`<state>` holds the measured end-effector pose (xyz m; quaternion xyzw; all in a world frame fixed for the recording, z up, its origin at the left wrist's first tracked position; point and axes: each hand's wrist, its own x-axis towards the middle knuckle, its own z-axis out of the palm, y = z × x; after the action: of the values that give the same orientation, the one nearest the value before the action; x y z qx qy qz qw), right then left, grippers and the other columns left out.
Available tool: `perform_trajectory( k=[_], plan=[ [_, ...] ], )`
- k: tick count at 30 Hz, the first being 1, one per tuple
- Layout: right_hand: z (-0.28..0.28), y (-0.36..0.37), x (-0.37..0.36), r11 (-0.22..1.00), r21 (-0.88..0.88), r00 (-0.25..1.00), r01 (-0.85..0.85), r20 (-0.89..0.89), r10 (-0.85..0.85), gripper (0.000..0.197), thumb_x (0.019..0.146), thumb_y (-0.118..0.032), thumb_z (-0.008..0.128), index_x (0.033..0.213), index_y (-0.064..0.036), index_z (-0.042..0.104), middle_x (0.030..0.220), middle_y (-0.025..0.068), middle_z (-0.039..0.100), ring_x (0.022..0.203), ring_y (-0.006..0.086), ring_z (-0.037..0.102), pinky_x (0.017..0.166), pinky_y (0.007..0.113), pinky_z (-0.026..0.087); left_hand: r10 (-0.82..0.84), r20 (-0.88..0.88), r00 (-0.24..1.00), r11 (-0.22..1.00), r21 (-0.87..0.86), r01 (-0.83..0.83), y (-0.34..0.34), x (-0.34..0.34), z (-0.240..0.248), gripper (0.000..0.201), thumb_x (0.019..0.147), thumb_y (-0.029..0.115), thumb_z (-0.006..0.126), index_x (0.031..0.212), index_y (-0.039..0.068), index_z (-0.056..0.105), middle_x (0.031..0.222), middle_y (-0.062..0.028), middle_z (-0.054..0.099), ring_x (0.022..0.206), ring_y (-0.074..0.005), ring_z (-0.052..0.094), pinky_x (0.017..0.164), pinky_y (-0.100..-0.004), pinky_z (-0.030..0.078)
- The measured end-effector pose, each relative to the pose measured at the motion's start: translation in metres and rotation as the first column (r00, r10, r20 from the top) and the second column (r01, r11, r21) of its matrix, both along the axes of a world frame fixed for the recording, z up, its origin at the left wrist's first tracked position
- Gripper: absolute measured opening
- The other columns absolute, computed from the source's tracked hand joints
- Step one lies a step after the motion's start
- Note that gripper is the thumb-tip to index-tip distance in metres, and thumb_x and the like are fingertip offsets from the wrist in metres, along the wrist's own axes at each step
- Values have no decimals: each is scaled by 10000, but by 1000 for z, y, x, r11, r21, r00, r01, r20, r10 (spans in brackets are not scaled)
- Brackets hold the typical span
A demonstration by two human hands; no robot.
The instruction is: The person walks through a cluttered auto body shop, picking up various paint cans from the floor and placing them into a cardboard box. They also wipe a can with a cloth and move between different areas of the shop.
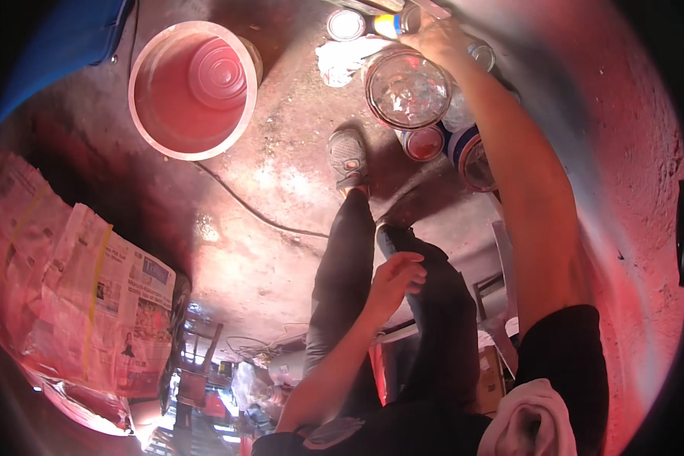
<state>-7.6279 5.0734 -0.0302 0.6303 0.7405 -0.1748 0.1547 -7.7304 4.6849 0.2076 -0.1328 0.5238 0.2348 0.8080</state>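
My right hand [436, 42] reaches far forward to a group of containers on the floor. Its fingers are bent at a small can with a yellow and blue label [387, 26], close to a reddish-brown flat piece [435, 9]; what they grip is partly hidden. Under that forearm stand a large clear round container [408, 90], a small reddish tin [422, 143] and a blue-rimmed can [475, 161]. A crumpled white cloth or bag [346, 61] lies beside them. My left hand [397, 280] hovers before my leg, fingers curled in, with nothing seen in it.
A deep round bucket [138, 91] stands at the far left near a blue object [57, 49]. Bundled newspapers [121, 296] are stacked at the left. A cable [258, 216] crosses the floor. The rough wall [631, 197] runs close along my right arm.
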Motion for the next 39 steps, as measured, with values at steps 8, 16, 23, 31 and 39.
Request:
perform_trajectory(
  k=[8,16,23,31,39],
  plan=[
    [37,-2,19,995,-88,995,44,-89,-52,643,878,-356,724,1442,-131,512,1380,239,493,1277,402,524,1060,476,463,30,-3,1000,999,26,-30,-3,-2,-5,322,976,159,574,1237,-25,615,1028,-120,694,943,-206,706,792,-353,606],
    [71,-101,126,993,64,987,104,-133,-94,543,877,-199,708,1390,-100,562,1313,227,627,1206,388,604,1026,476,472,26,-14,1000,1000,-2,-26,-3,-1,-2,337,958,120,581,1248,-50,595,1019,-130,691,921,-216,711,769,-332,604],
    [73,-180,128,960,275,943,58,-329,37,406,822,-54,683,1226,-48,640,1193,178,670,1148,382,618,1004,443,496,-45,-53,998,999,-13,45,-9,7,-5,318,958,143,594,1228,-23,619,1007,-130,693,894,-208,705,753,-328,597],
    [79,-263,87,994,-110,934,-19,-356,-21,629,810,-104,750,1392,-63,516,1269,225,547,1173,397,562,954,424,521,-155,-38,987,988,-21,155,-19,24,-1,321,947,98,581,1238,-36,608,1014,-139,694,900,-227,718,741,-310,593],
    [27,-278,38,973,-2,973,231,0,-231,1039,710,-291,868,1567,-136,301,1411,320,363,1228,474,478,960,476,518,-122,-61,991,992,-27,121,-23,18,2,332,955,127,583,1240,-43,604,1028,-142,687,926,-227,708,764,-323,587]
  ],
)
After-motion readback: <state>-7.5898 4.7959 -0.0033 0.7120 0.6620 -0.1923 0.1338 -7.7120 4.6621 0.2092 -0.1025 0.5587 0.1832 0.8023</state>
